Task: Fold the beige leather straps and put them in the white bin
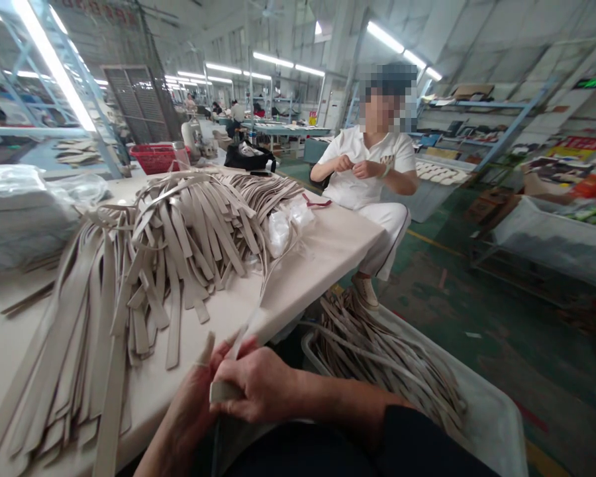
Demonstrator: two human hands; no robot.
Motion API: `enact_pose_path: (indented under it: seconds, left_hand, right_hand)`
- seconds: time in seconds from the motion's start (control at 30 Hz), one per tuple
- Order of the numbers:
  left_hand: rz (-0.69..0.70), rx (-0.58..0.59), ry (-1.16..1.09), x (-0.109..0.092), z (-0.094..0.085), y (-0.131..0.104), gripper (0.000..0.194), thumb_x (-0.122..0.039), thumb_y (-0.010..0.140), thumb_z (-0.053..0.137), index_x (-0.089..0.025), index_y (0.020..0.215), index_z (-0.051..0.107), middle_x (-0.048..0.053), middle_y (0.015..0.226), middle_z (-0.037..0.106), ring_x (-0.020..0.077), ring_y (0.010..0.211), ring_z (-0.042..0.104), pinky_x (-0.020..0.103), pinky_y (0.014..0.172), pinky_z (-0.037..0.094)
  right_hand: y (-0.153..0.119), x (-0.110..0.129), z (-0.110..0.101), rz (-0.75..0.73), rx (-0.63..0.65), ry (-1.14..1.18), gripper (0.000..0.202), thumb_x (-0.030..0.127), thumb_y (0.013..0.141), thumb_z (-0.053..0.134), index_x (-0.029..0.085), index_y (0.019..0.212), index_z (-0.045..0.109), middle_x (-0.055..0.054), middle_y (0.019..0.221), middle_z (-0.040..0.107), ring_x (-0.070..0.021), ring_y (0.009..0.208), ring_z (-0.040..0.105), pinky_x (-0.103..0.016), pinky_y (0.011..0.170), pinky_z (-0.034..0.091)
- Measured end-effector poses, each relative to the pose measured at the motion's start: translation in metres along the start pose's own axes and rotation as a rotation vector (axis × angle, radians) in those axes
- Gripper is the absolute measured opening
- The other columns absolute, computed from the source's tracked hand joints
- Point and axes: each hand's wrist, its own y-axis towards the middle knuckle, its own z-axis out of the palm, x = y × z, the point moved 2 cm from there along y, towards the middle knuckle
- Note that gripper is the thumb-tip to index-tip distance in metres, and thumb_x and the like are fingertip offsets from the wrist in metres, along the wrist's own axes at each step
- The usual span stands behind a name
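Note:
My right hand (pixel 258 381) is closed around a beige strap (pixel 223 391), whose folded end shows between thumb and fingers. Just behind it, my left hand (pixel 193 387) has its thumb up, with a pale cover on the tip. The left fingers curl about the same strap and are partly hidden by the right hand. From both hands a narrow length runs up over the table edge. Left of the hands, a large heap of similar straps (pixel 179 225) lies fanned across the pale table (pixel 322 255), many ends hanging toward me.
A white bin (pixel 501 411) with more long straps (pixel 377 358) stands below, right of the table. Across the corner sits a co-worker (pixel 367 159) in white, hands together. A red basket (pixel 153 159), black bag (pixel 251 159) and plastic-wrapped stack (pixel 22 215) are on the table.

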Motion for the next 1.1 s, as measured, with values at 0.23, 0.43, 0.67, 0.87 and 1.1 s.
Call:
enact_pose_path:
  seconds: [0.23,0.43,0.67,0.87,1.1]
  left_hand:
    - [0.489,-0.271,-0.136,-0.059,-0.028,-0.039,0.017,-0.01,0.071,0.072,-0.018,0.086,0.068,-0.005,0.06,0.058,0.0078,0.046,0.054,0.019,0.052,0.057]
    - [0.779,-0.312,0.217,-0.051,-0.091,-0.109,0.035,-0.036,0.055,0.095,-0.022,0.081,0.075,-0.002,0.061,0.066,0.0117,0.051,0.058,0.024,0.057,0.058]
    - [0.617,-0.105,0.821,0.014,-0.1,-0.138,0.024,-0.04,0.091,0.068,-0.019,0.096,0.077,0.004,0.073,0.071,0.0136,0.064,0.063,0.023,0.061,0.052]
    - [0.66,-0.138,0.854,0.029,-0.107,-0.149,0.024,-0.039,0.095,0.063,-0.019,0.102,0.075,0.004,0.077,0.072,0.0128,0.066,0.063,0.022,0.062,0.05]
    - [0.739,-0.308,0.66,0.031,-0.122,-0.145,0.054,-0.036,0.092,0.067,-0.019,0.14,0.053,0.005,0.087,0.074,0.0176,0.079,0.069,0.031,0.078,0.057]
  right_hand:
    - [-0.012,-0.027,0.038,0.172,0.049,0.48,0.035,0.06,0.087,0.063,0.026,0.09,0.067,-0.003,0.073,0.066,-0.0216,0.068,0.061,-0.032,0.06,0.042]
    - [0.011,-0.033,0.056,0.215,0.242,1.044,0.069,0.077,0.091,0.048,0.017,0.12,0.067,0.002,0.061,0.06,-0.0086,0.042,0.038,-0.023,0.043,0.029]
    - [0.052,-0.002,0.084,0.272,0.429,1.385,0.086,0.084,0.082,0.057,0.009,0.123,0.064,0.005,0.057,0.057,-0.0036,0.036,0.022,-0.02,0.038,0.018]
    - [0.079,0.019,0.077,0.22,0.374,1.361,0.056,0.062,0.081,0.075,0.012,0.106,0.069,0.007,0.053,0.05,-0.0033,0.038,0.024,-0.019,0.037,0.014]
    - [0.092,0.027,0.055,0.085,0.205,1.218,0.043,0.055,0.086,0.07,0.013,0.091,0.068,0.006,0.054,0.054,-0.0031,0.037,0.03,-0.019,0.036,0.015]
